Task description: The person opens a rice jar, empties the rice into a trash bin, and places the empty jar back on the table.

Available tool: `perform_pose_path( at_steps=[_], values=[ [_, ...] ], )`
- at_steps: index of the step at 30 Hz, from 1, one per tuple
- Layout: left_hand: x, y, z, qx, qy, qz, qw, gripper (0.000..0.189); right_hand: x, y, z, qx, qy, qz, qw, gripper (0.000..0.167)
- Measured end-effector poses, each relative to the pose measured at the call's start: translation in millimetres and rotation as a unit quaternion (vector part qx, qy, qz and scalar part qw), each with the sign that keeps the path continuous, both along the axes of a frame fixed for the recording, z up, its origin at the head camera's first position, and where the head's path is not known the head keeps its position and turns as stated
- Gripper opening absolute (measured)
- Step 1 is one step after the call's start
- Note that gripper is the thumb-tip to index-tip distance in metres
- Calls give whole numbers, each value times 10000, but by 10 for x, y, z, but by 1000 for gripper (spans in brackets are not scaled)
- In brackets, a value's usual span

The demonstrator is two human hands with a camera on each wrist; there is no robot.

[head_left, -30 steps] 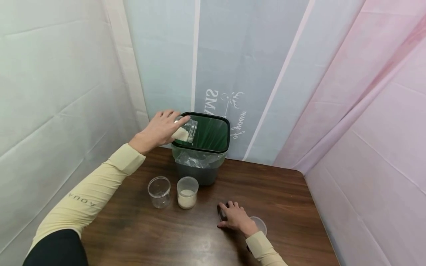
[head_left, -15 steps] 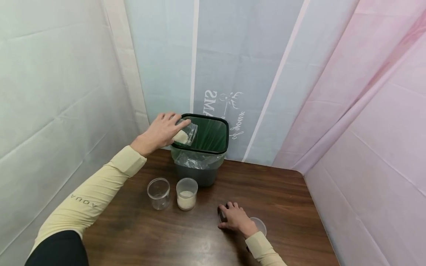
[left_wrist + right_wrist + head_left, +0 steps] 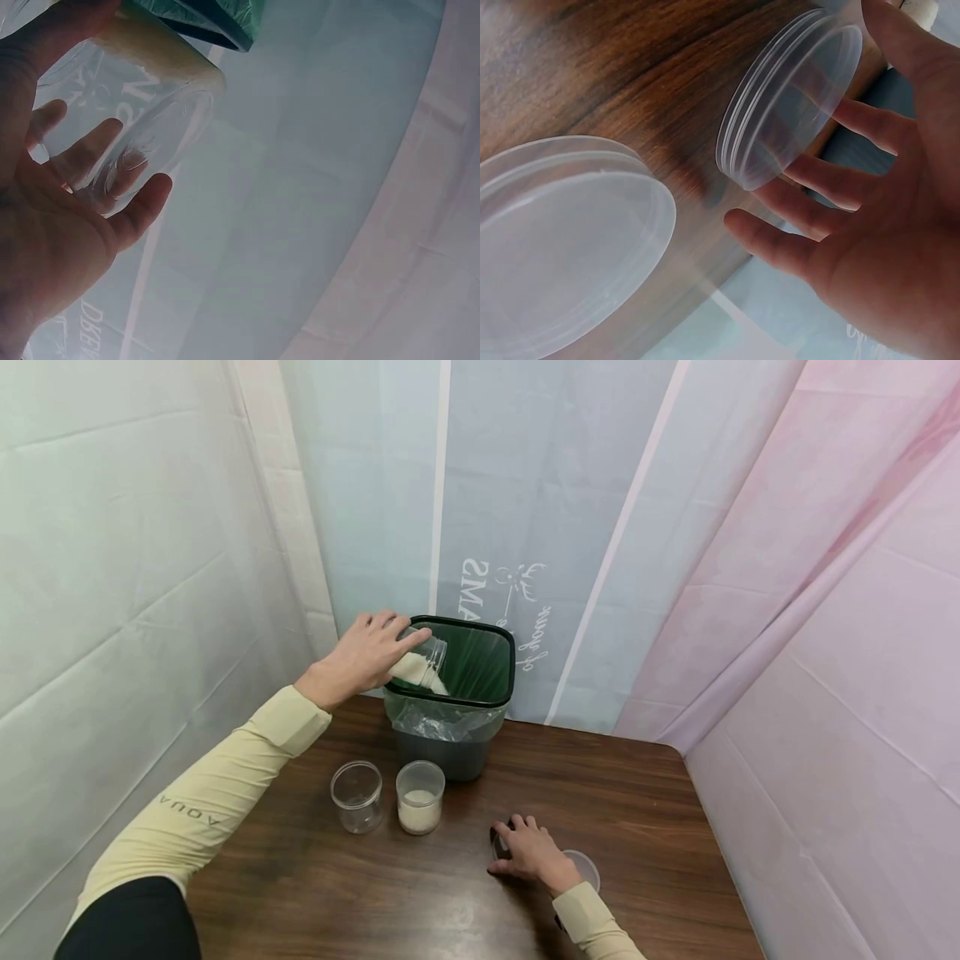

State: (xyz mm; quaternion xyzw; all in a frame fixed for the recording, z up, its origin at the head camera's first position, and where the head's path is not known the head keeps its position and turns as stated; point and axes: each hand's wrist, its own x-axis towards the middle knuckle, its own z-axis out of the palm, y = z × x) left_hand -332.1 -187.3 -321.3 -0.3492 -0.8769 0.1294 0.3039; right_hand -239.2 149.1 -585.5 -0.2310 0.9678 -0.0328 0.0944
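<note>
My left hand (image 3: 360,653) grips a clear plastic jar (image 3: 124,127), tipped on its side over the near left part of the bin (image 3: 450,762). White rice-like grains (image 3: 433,682) slide out past the jar's mouth into the bin, which has a green inside and a clear liner. On the table, my right hand (image 3: 528,850) spans a clear round lid (image 3: 795,112), thumb on one side and fingers on the other. Another clear lid (image 3: 562,247) lies beside it, partly under the right wrist in the head view.
In front of the bin stand two clear jars: an empty jar (image 3: 357,797) at left and a jar partly filled with white grains (image 3: 420,810). The wooden table (image 3: 622,810) meets fabric walls at the back, left and right.
The grains have slid to the jar's mouth and now spill into the bin; half a second ago they lay inside it. Both hands stay nearly in place.
</note>
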Motion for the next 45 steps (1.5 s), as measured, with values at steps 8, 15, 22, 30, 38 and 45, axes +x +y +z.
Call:
perform_pose_path(
  at_steps=[8, 15, 22, 30, 38, 45],
  values=[
    [-27, 13, 34, -14, 119, -137, 9998, 64, -13, -17, 16, -3, -12, -31, 10000, 71],
    [-54, 16, 52, -48, 229, -170, 9996, 56, -21, -23, 22, -33, 0, -23, 10000, 70],
    [-68, 59, 107, -230, 197, -106, 9995, 51, -32, -17, 80, -180, -44, -33, 9998, 66],
    [-80, 113, 174, -343, 179, -115, 9992, 54, -68, -25, 110, -306, -60, -76, 9995, 58],
    [-107, 114, 203, -550, 142, 50, 9984, 63, -65, -38, 142, -182, 140, -234, 9995, 54],
    [-78, 190, 250, -1039, 177, 361, 9938, 72, -60, -33, 153, -219, 323, -256, 9989, 50]
  ],
)
